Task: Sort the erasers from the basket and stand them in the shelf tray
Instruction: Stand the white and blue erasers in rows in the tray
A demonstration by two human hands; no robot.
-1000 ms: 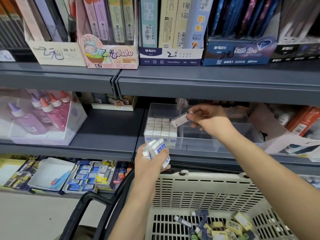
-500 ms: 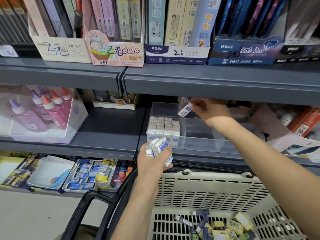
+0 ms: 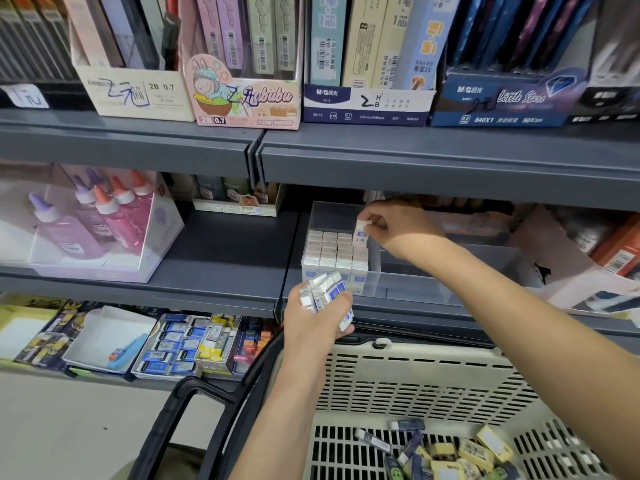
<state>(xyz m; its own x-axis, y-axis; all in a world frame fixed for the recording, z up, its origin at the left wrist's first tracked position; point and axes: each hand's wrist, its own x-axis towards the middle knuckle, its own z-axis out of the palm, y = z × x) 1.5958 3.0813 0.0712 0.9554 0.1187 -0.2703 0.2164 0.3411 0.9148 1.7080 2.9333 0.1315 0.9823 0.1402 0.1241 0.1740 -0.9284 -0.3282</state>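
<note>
A clear plastic tray sits on the middle shelf, its left compartment filled with rows of upright white-and-blue erasers. My right hand pinches one white eraser upright at the back right corner of those rows. My left hand grips a bundle of several white-and-blue erasers just in front of the tray. The beige basket below holds loose blue and yellow erasers at its bottom.
The grey upper shelf edge hangs right above my right hand. A clear box of glue bottles stands at the left. Boxes of pencil leads line the top shelf. The basket's black handle sticks out at lower left.
My right hand has turned its eraser from tilted in the air to upright and lowered it onto the back of the rows. My left hand has stayed put with its bundle.
</note>
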